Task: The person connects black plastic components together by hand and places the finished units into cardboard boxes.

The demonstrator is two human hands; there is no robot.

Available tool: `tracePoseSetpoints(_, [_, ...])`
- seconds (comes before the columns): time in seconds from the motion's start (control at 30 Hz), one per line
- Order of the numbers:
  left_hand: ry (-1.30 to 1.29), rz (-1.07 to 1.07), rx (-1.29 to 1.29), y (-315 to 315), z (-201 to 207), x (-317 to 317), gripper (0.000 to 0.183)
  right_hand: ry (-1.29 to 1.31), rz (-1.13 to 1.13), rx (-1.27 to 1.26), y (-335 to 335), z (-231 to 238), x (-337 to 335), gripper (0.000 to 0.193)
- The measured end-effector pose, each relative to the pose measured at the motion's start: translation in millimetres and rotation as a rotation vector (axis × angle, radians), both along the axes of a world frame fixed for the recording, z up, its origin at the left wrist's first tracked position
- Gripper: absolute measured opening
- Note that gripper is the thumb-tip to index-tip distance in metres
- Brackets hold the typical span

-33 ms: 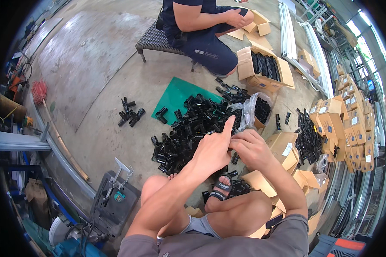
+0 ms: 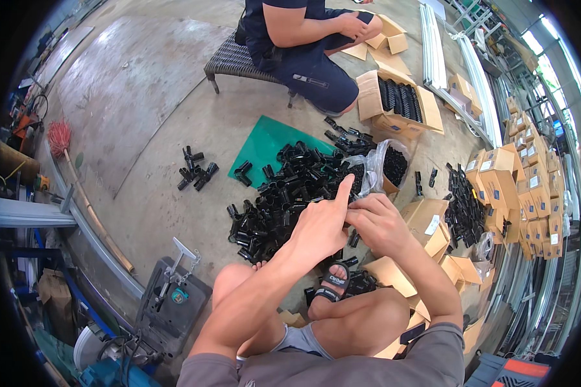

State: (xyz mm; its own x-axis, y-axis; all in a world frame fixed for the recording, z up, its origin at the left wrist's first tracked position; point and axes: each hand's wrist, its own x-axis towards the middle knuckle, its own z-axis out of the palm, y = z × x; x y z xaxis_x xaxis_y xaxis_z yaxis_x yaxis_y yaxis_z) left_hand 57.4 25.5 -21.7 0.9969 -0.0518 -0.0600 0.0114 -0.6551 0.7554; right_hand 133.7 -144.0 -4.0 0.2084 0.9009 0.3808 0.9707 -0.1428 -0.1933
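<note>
Left hand: index finger extended forward, remaining fingers curled. Right hand: fingers bent, thumb and fingertips drawn together against the left hand. Hands meet above the near right part of the pile of black fittings; whether either grips a small piece between them cannot be told, the contact zone being hidden by the fingers.

Pile lies on the floor in front of the wearer, its far part over a green sheet. A small cluster of fittings lies apart, left of the sheet. Just right of the pile: clear plastic bag beside a mass of small black parts. Beyond it, an open carton of ribbed black pieces. Farther right: a second black heap, near stacked cartons. Co-worker sits on a woven stool opposite.
</note>
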Motion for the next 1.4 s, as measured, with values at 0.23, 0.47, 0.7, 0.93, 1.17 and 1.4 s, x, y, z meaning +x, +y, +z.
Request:
tracePoseSetpoints(0.23, [0.023,-0.008,-0.02,-0.6,3.0,2.5,0.097,0.096,-0.111,0.006,-2.1,-4.7,-2.1,0.025])
tracePoseSetpoints(0.47, [0.004,0.146,-0.075,1.1,1.0,2.2,0.046,0.078,-0.407,0.308,-15.6,-16.5,15.3,0.019])
tracePoseSetpoints(0.7, [0.003,0.226,-0.161,3.5,2.5,7.1,0.034,0.443,-0.861,0.211,-56.8,-127.7,114.5,0.013])
tracePoseSetpoints(0.93, [0.165,0.33,-0.438,1.3,14.4,24.1,0.032,0.407,-0.943,-0.461,-83.2,-250.8,168.7,0.017])
tracePoseSetpoints(1.17, [0.348,0.396,-1.131,-2.0,6.5,34.0,0.032,0.278,-0.954,-0.595,-68.3,-356.9,166.7,0.014])
tracePoseSetpoints(1.4, [0.453,0.436,-1.198,-11.3,-11.7,36.7,0.033,0.144,-1.039,-0.509,-58.9,-384.1,169.3,0.012])
